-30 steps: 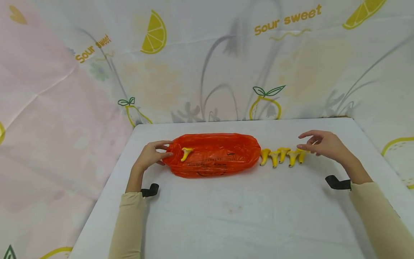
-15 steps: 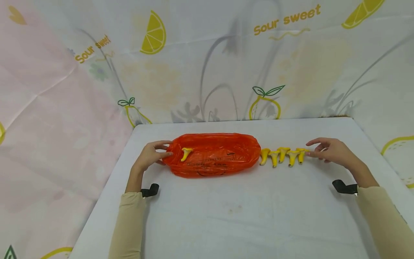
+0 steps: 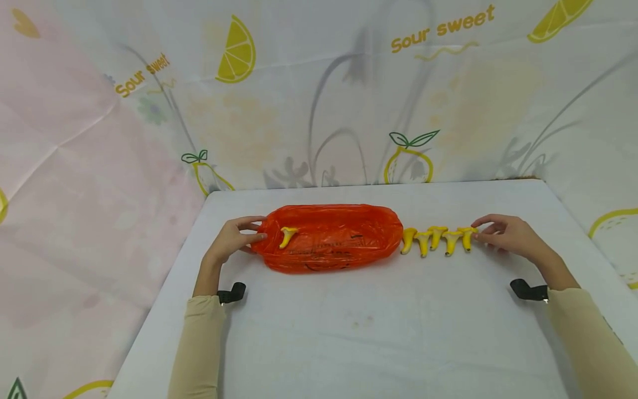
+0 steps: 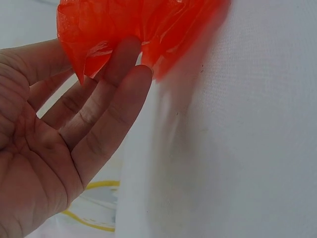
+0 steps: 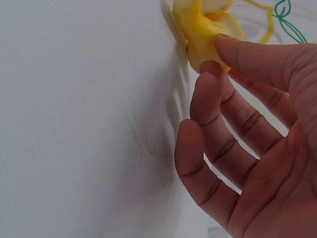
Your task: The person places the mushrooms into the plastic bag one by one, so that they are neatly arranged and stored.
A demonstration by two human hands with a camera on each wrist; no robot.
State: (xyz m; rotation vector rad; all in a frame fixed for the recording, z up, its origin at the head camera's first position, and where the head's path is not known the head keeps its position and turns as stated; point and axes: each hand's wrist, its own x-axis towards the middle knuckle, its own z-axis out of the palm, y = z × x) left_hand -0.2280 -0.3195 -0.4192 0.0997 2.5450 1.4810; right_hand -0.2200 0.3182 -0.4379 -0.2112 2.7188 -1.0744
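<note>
A red plastic bag (image 3: 334, 238) lies on the table with its mouth spread wide. One yellow chanterelle mushroom (image 3: 287, 237) rests inside, at the bag's left end. My left hand (image 3: 231, 240) holds the bag's left edge; in the left wrist view the red film (image 4: 124, 25) passes between thumb and fingers. To the right of the bag, several more mushrooms (image 3: 435, 237) stand in a row, caps away from me. My right hand (image 3: 510, 235) pinches the rightmost mushroom (image 3: 467, 237) between thumb and fingertips, its yellow flesh (image 5: 198, 32) showing close up in the right wrist view.
The white table (image 3: 349, 332) reaches toward me in front of the bag. Behind it hangs a lemon-printed cloth (image 3: 319, 111), and a pinkish cloth (image 3: 89, 194) drapes at the left. Each wrist wears a black camera mount (image 3: 528, 290).
My right hand has moved right and down to the end of the row and now pinches the rightmost mushroom, which has shifted slightly. The left hand and the bag have stayed nearly still.
</note>
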